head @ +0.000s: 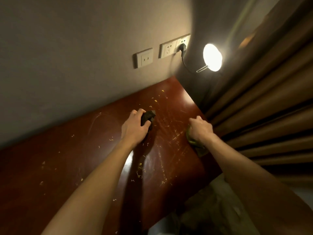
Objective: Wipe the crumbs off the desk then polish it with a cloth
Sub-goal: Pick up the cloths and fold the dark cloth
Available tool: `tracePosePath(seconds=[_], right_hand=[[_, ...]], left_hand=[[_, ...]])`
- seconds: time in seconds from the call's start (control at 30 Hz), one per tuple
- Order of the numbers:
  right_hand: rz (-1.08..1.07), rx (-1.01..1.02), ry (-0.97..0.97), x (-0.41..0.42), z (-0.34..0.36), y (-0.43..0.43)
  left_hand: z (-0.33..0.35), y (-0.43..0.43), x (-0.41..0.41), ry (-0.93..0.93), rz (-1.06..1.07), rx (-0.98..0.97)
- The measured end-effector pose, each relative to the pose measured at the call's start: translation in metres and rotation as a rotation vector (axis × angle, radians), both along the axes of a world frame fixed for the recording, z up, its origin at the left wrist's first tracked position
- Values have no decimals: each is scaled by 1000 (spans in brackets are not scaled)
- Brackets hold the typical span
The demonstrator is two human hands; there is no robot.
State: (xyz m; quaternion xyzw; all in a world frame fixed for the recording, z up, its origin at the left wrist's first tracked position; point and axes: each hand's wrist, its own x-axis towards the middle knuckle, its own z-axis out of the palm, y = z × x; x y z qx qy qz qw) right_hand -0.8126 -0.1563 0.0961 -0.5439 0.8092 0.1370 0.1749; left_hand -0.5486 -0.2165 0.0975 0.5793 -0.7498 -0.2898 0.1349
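Desk: the red-brown desk (67,167) is standing against the wall, its glossy top running from the lower left up to a far corner near the lamp. Scratch marks are showing across its right part, and a bright glare is lying beside the left forearm.
Crumbs: pale yellow crumbs (140,173) are lying scattered over most of the top. They are thickest between the two forearms, with more strewn toward the far corner and a few out to the left.
Dark cloth: a bunched dark cloth (149,116) is sitting near the middle of the desk, sticking out past the left hand toward the wall.
Left hand: the left hand (133,128) is gripping the dark cloth, with the fingers curling over its top and the thumb wrapping its near side.
Green cloth: a green cloth (199,148) is resting at the desk's right edge, its loose end trailing back under the right wrist.
Right hand: the right hand (200,128) is clenching the green cloth in a fist, knuckles up, just beside the curtain.
Wall: the grey wall (67,56) is carrying white sockets (144,58) in a row above the desk. A black plug (183,47) is sitting in the rightmost one, its cord (185,65) drooping down.
Lamp: a round lamp (212,57) is glowing brightly to the right of the sockets.
Curtain: a brown pleated curtain (262,99) is hanging along the right side.
Below the desk: pale blurred shapes are showing near the bottom edge, and I cannot tell what they are.
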Motion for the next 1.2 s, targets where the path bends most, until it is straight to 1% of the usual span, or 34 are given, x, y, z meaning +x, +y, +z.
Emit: tracePosePath(seconds=[0.07,0.1,0.13,0.17,0.23,0.3,0.37,0.4,0.43,0.47,0.53,0.6,0.63,0.7,0.73,0.8,0.9,0.97,1.0,1.03,1.1,1.17,1.2], right_hand=[[16,-140,-239,22,32,-38],[24,-197,-379,38,48,-54],[21,-246,-513,58,61,-68],[12,-285,-645,80,71,-79],[5,-308,-880,130,77,-95],[25,-306,-1036,185,76,-99],[58,-324,-1139,236,71,-99],[101,-343,-1134,260,66,-98],[164,-367,-1090,282,61,-96],[235,-381,-1020,305,57,-94],[417,-403,-913,351,50,-88],[652,-387,-846,397,45,-80],[752,-381,-829,417,43,-74],[873,-424,-835,455,39,-64],[892,-453,-852,473,37,-58],[862,-487,-910,508,36,-47],[656,-485,-1106,555,38,-29],[534,-426,-1192,584,38,-20],[501,-381,-1207,598,38,-14],[514,-351,-1195,611,37,-9],[601,-351,-1111,632,33,-2],[726,-404,-981,649,29,2],[748,-412,-948,656,24,2]], left_hand=[[11,-5,5,17,25,-12],[16,-7,9,50,54,-9],[22,-8,15,121,94,5],[27,-9,22,244,156,42],[39,-11,41,559,305,143],[52,-13,72,797,462,243],[62,-10,115,987,627,368],[64,-6,139,1067,698,431],[64,-1,164,1104,751,470],[63,6,190,1109,793,469],[59,25,242,1023,862,380],[53,46,291,932,947,301],[50,58,313,894,994,278],[46,80,358,819,1085,243],[45,91,380,822,1120,243],[45,112,419,924,1174,270],[52,138,462,1142,1208,274],[52,152,489,1245,1241,263],[52,158,501,1238,1240,278],[49,162,510,1184,1230,305],[40,167,525,977,1226,312],[29,169,539,826,1265,238],[27,169,545,818,1279,202]])
